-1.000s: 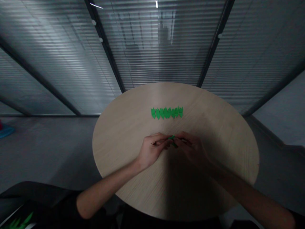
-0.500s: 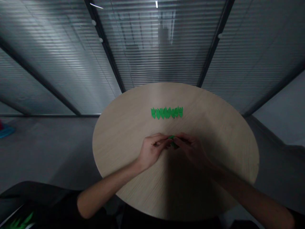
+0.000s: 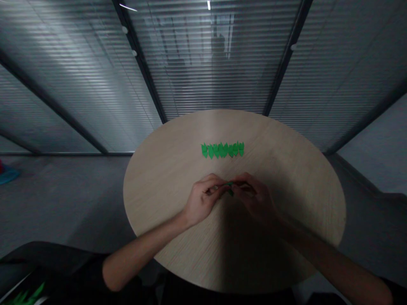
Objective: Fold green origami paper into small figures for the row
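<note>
Both hands meet over the middle of the round table, fingertips pinched on one small green folded piece [image 3: 229,189]. My left hand [image 3: 203,199] grips it from the left, thumb and forefinger closed. From the right, my right hand [image 3: 256,197] holds it the same way, partly in shadow. Most of the piece is hidden by the fingers; it looks like paper, but I cannot make out its full shape. Beyond the hands, a row of several small green folded pieces [image 3: 222,150] with pointed ends lies side by side on the wood.
The round light-wood table [image 3: 165,169] stands close to glass panels with blinds [image 3: 222,84]. At the lower left is a dark chair [image 3: 38,254], with more green pointed pieces [image 3: 30,295] beneath it in view. A blue object [image 3: 9,174] lies on the floor at far left.
The fingers have shifted slightly on the green piece, and less of it shows between them. My right hand's knuckles have risen a little. The row of pieces is unchanged.
</note>
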The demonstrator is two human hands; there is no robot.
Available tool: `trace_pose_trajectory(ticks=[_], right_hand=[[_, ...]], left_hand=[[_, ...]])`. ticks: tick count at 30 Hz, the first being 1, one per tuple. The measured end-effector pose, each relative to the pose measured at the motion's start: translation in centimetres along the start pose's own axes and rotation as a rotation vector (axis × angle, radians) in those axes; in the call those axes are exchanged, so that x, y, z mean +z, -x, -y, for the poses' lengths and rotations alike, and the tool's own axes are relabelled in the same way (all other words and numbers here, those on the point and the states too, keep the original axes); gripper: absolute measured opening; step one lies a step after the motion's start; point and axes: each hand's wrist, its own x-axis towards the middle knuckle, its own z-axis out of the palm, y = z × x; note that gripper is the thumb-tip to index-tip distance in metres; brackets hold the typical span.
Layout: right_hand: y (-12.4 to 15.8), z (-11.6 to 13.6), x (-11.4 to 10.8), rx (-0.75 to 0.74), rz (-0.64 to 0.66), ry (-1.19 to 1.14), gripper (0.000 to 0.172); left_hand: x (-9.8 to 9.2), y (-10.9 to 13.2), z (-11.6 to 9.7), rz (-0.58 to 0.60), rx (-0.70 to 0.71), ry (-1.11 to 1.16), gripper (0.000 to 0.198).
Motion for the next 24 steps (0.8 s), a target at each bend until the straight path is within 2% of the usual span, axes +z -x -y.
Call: trace_pose_trajectory(ticks=[4,8,13,19,24], right_hand=[[-0.04,0.17,-0.24,-0.12,-0.047,0.092,0.004],[-0.16,0.41,-0.23,-0.143,-0.068,0.127,0.003],[-0.13,0.54,-0.2,-0.079,-0.069,0.126,0.005],[-0.07,0.22,-0.29,0.097,0.007,0.01,0.012],[-0.19,-0.11,-0.26,0.157,0.044,-0.044,0.015]], left_hand=[[0.08,-0.05,0.13,-0.064,0.05,0.014,0.012],[0.11,-0.07,0.2,-0.038,0.078,0.021,0.012],[0.18,0.04,0.22,-0.05,-0.029,0.043,0.013],[0.35,-0.08,-0.11,-0.052,-0.104,0.113,0.015],[0.32,-0.26,-0.12,-0.022,-0.166,0.16,0.016]])
